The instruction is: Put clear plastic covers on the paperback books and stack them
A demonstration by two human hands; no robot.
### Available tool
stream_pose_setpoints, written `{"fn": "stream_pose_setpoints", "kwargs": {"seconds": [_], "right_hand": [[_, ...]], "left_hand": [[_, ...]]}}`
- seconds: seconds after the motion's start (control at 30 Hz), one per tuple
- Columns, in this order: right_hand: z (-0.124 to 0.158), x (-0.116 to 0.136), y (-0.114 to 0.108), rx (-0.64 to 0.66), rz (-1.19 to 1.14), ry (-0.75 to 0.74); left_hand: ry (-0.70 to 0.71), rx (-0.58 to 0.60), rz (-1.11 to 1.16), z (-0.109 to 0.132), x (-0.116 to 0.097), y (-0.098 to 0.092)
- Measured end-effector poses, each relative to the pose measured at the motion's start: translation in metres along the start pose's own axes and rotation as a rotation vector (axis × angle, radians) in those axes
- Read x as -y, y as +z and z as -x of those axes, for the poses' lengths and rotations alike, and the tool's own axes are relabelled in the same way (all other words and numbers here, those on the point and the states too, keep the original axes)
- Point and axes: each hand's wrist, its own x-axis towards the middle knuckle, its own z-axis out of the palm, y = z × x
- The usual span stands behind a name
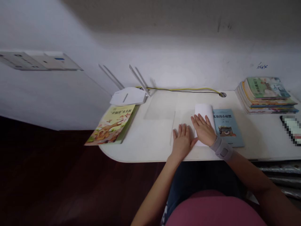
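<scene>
A blue book (229, 125) lies on the white table, and folded white paper or an open cover (203, 109) lies against its left side. My right hand (204, 128), with a grey band on the wrist, rests flat on the white sheet, fingers spread. Just left of it, my left hand (182, 142) lies with fingers stretched out at the sheet's left edge, over a clear, see-through sheet (177, 121) that is hard to make out. The thumb of my left hand reaches toward my right hand. Neither hand grips anything.
At the table's left end, a yellow-green book (113, 124) juts over the edge near a white router (129, 96). Yellow and black cables run along the wall to a hole (222, 94). Stacked books (265, 94) stand at the right, beside a phone (291, 129).
</scene>
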Motion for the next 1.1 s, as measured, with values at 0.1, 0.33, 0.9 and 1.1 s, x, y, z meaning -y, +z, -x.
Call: {"fn": "stream_pose_setpoints", "kwargs": {"seconds": [0.1,0.33,0.9,1.1], "right_hand": [[-0.008,-0.014,-0.008,0.022,-0.066,-0.014],[-0.058,-0.086,-0.009,0.034,-0.230,0.208],[-0.052,-0.079,0.001,-0.049,0.051,0.195],[-0.051,-0.078,-0.002,0.019,0.057,0.176]], "left_hand": [[0.003,-0.016,0.025,0.004,-0.003,0.006],[0.008,-0.046,0.003,0.006,-0.003,0.008],[-0.003,-0.061,-0.235,0.007,-0.010,0.007],[0.002,-0.050,-0.275,0.007,-0.011,0.006]]}}
